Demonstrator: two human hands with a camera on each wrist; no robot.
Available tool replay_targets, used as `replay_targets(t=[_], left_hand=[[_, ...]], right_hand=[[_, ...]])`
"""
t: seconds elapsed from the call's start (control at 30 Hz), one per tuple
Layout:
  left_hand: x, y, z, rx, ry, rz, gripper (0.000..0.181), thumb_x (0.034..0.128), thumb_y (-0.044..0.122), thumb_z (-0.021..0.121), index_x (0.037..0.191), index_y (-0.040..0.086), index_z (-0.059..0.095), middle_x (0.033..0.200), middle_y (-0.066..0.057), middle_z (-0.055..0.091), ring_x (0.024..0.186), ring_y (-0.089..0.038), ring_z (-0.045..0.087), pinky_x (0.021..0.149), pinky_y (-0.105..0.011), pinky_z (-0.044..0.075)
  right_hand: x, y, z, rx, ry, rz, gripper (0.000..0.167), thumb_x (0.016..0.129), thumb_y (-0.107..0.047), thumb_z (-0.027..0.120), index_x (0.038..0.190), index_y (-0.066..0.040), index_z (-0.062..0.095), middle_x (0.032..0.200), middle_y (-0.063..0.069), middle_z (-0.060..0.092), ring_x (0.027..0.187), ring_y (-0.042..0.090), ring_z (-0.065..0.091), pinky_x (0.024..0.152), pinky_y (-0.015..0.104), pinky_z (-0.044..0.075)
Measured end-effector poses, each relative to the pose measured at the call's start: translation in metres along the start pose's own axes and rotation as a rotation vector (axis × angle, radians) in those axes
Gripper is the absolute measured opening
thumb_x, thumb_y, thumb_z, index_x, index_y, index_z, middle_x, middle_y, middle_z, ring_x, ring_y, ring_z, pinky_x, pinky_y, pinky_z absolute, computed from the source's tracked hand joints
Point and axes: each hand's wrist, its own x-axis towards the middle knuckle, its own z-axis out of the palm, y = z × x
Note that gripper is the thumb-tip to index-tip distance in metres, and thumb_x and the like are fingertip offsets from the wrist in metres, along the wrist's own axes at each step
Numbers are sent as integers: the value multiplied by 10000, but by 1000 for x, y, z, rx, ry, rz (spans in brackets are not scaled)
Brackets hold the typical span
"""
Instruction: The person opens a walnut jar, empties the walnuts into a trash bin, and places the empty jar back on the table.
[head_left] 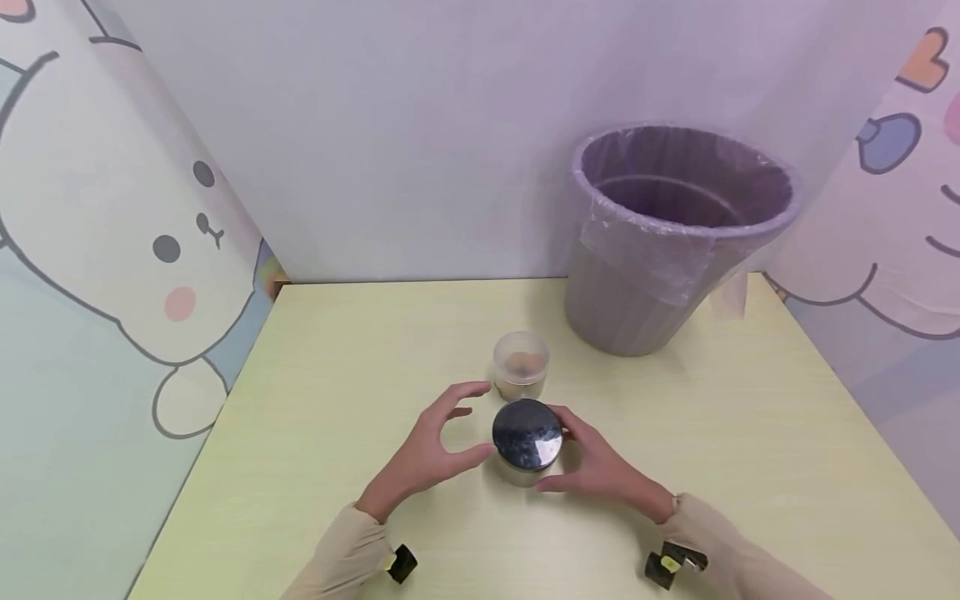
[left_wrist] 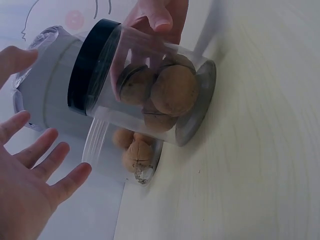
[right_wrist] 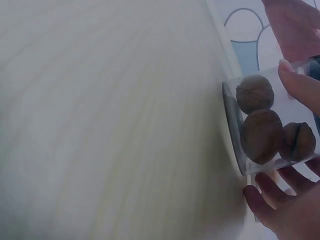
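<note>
A clear jar (head_left: 519, 477) with a shiny black lid (left_wrist: 92, 67) stands upright on the table, several walnuts (right_wrist: 261, 136) inside it. My right hand (head_left: 600, 467) holds this jar from the right, thumb on the near side and fingers on the far side. To the left, my left hand (head_left: 427, 446) is spread with fingers apart, its thumb tip close to the lid; nothing is in its grasp. Just behind the jar is a smaller clear container (head_left: 521, 385) without a lid, and walnuts (left_wrist: 137, 154) lie in it too.
A grey bin (head_left: 630, 296) lined with a thin plastic bag stands at the back right of the pale wood-grain table (head_left: 360, 350). White panels close off the back, and cartoon-printed sheets (head_left: 97, 208) hang on both sides.
</note>
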Motion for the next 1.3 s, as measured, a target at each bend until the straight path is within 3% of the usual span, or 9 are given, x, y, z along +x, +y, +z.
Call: replay_targets(t=[0.17, 0.4, 0.67, 0.83, 1.03, 1.17, 1.3], left_hand=[[4, 18, -2, -10, -15, -7, 637, 777, 50, 757, 1338, 47, 455, 1346, -75, 486, 1240, -311, 444, 958, -433, 433], [6, 20, 0, -10, -27, 15, 639, 773, 67, 766, 1329, 25, 455, 1331, -79, 492, 1241, -275, 447, 956, -435, 433], [5, 24, 0, 12, -32, 48, 637, 763, 63, 769, 1321, 48, 462, 1314, -68, 502, 1237, -209, 448, 952, -403, 440], [4, 21, 2, 32, -26, 85, 671, 747, 89, 788, 1332, 79, 459, 1315, -48, 497, 1230, -195, 448, 944, -433, 442], [2, 8, 10, 73, -41, 149, 734, 745, 200, 807, 1377, 173, 433, 1362, 4, 467, 1245, -170, 434, 930, -375, 434], [2, 11, 13, 76, -58, 209, 730, 751, 226, 800, 1374, 119, 435, 1399, -17, 430, 1279, -182, 405, 966, -365, 409], [2, 19, 15, 99, -64, 224, 726, 748, 230, 799, 1369, 117, 441, 1424, 0, 384, 1305, -189, 377, 1023, -379, 369]], right_hand=[[1, -2, 10, 24, 41, 1, 942, 591, -254, 915, 1374, -169, 398, 1291, -15, 534, 1150, 155, 521, 913, 339, 442], [6, -36, 9, 63, 83, 17, 885, 554, -71, 910, 1288, -33, 419, 1216, 40, 564, 1099, 132, 543, 915, 309, 438], [6, -41, 6, 38, 106, -63, 878, 532, -35, 906, 1262, 9, 420, 1170, 48, 585, 1058, 132, 569, 887, 271, 468], [6, -40, 1, 27, 116, -101, 881, 521, -27, 905, 1258, 8, 423, 1134, 42, 611, 1030, 129, 581, 879, 286, 469], [1, -22, -2, -29, 137, -124, 934, 510, -127, 929, 1295, -95, 425, 1155, -19, 591, 1021, 132, 580, 850, 315, 473], [0, -21, -7, -64, 142, -124, 942, 518, -170, 923, 1316, -167, 423, 1213, -46, 550, 1067, 141, 557, 835, 333, 474], [0, -28, -13, -80, 145, -144, 940, 516, -166, 917, 1321, -169, 433, 1234, -37, 537, 1081, 154, 540, 804, 342, 471]])
